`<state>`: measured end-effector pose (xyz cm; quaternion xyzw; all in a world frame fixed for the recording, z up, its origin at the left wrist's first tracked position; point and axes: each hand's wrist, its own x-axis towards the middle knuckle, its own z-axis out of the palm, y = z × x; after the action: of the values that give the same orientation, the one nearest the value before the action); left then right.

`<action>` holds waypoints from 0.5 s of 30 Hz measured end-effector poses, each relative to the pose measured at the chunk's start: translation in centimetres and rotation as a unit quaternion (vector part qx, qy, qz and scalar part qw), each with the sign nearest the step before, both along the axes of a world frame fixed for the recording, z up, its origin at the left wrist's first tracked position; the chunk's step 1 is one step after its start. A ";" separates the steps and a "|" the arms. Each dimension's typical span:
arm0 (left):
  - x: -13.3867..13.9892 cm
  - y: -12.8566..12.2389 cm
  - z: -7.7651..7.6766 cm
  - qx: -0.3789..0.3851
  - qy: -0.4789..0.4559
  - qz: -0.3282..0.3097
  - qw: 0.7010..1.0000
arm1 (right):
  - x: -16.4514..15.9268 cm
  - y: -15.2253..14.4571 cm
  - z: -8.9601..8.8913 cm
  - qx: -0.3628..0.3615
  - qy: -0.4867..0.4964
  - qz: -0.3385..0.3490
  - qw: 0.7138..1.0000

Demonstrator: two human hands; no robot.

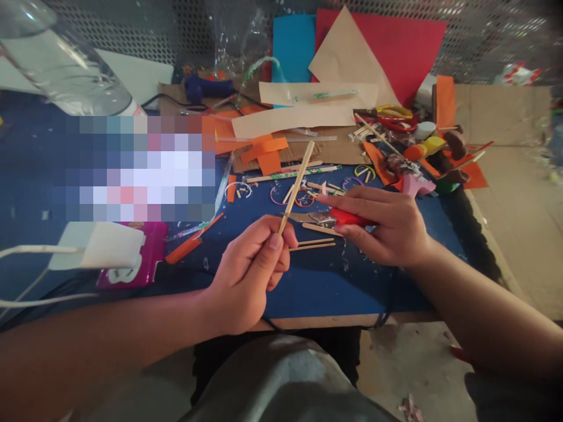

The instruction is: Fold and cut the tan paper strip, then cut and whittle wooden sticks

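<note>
My left hand [253, 266] is closed around the lower end of a wooden chopstick [299, 179], which slants up and away over the table. My right hand [387, 225] grips a red-handled utility knife [352, 217] between thumb and fingers. Its blade points left and meets the chopstick just above my left thumb; how deep the edge sits is too small to tell. Beneath the hands, thin wooden sticks [314, 243] and a flat craft stick [323, 228] lie on the blue tabletop [334, 287].
Colored rings [365, 172], cut stick pieces and orange paper strips [264, 153] litter the table's middle. Scissors [393, 114] lie behind, near a blue glue gun [209, 88]. At left are a white charger [99, 246] on a magenta box [153, 240] and a bottle [74, 64]. Cardboard [505, 193] covers the right.
</note>
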<state>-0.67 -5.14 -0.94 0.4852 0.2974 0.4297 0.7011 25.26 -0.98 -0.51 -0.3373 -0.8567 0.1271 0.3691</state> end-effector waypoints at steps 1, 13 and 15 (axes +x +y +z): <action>0.0 0.0 0.0 0.000 0.001 -0.001 1.000 | 0.0 0.0 0.0 0.002 0.000 0.000 1.000; 0.1 -0.2 -0.1 -0.004 0.031 -0.021 0.999 | -0.3 0.2 -0.2 0.013 -0.009 0.004 1.000; 0.1 -0.2 0.0 0.005 0.036 -0.029 0.999 | -0.3 0.2 -0.2 0.013 -0.013 0.007 1.000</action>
<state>-0.57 -5.37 -0.97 0.5119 0.3060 0.3931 0.6999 24.92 -0.79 -0.72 -0.3279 -0.8654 0.1145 0.3613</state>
